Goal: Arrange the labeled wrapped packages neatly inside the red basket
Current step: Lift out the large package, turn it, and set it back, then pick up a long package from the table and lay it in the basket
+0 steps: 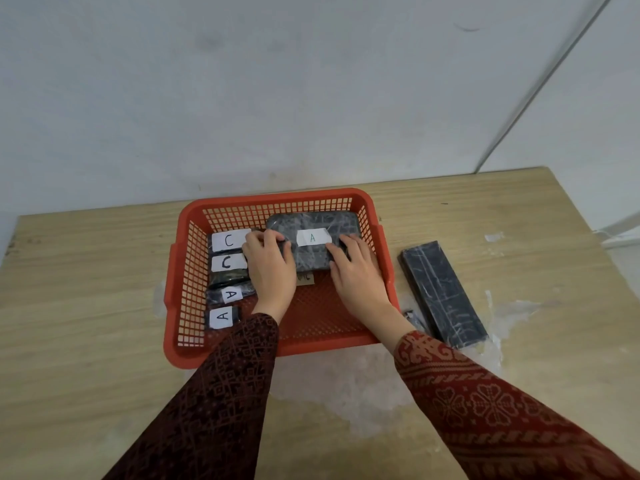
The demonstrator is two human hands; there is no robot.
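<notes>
Big package labeled A [311,221] sits in the far right corner of the red basket [329,344]; left hand [270,268] grips its left end, fingers curled over the edge; right hand [356,271] holds its right half, fingers bent; row of small C and A packages [227,263] lines the basket's left wall; long dark wrapped package [443,292] lies on the desk [86,289] just right of the basket.

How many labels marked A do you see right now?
3: two on small packages at the basket's front left, one on the big package at back right. Another label beneath it is mostly hidden.
</notes>
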